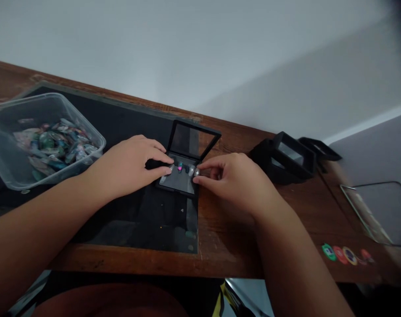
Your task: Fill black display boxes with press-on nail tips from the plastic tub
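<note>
A small black case (178,187) stands on the dark mat with its framed, see-through lid (189,140) raised. On its grey inner surface lie several small shiny pieces shaped like press-on nails, among them a teal and pink press-on nail (180,167). My left hand (130,160) reaches in from the left, thumb and forefinger closed about a silvery press-on nail (171,168) at that side. From the right, my right hand (236,180) pinches another silvery press-on nail (197,173) at the case's right edge. Fingertips partly cover both pieces.
At the left, a clear plastic tub (99,143) holds many small packets. Black framed cases (286,160) are stacked on the right. Several round coloured stickers or discs (339,254) lie near the table's front right edge. A pale wall (187,53) rises behind the wooden table (226,251).
</note>
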Demonstrator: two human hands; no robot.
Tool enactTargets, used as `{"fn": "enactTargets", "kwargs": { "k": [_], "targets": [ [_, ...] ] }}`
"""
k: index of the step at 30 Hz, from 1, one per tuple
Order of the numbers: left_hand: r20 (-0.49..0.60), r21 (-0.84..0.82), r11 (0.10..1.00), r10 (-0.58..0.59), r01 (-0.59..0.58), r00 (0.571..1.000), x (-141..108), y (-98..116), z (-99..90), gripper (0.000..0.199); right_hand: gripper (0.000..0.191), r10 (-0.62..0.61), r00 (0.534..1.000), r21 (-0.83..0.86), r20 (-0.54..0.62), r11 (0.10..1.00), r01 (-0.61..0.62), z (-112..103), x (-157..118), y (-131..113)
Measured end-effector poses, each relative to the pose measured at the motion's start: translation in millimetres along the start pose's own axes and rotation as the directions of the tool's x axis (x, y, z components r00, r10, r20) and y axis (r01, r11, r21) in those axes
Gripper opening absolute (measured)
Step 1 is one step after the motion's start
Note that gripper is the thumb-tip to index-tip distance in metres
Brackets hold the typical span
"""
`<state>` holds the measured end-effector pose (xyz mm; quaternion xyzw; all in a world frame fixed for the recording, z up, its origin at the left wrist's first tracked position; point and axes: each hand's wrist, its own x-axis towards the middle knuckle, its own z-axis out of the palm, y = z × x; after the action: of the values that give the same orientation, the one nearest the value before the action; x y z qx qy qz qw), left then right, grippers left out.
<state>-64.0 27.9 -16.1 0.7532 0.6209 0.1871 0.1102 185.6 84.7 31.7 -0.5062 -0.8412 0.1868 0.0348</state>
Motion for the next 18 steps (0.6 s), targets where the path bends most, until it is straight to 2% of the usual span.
{"fn": "enactTargets", "kwargs": {
  "k": [6,13,18],
  "targets": [
    [-0.029,-0.014,1.0,0.005,-0.006,1.0,2,2,2.5,0.039,0.024,0.015,1.0,0.002,-0.006,1.0,-0.015,2,1,-4],
    [-0.042,0.001,0.997,0.073,-0.073,0.996,6,3,2.0,0.033,0.036,0.011,1.0,0.068,-0.013,0.998,-0.01,2,2,-1],
    [-0.057,-0.04,0.996,0.078,-0.081,0.995,5,3,4.8,0.031,0.049,-0.02,0.999,0.22,-0.028,0.975,0.025,6,8,9]
  ]
}}
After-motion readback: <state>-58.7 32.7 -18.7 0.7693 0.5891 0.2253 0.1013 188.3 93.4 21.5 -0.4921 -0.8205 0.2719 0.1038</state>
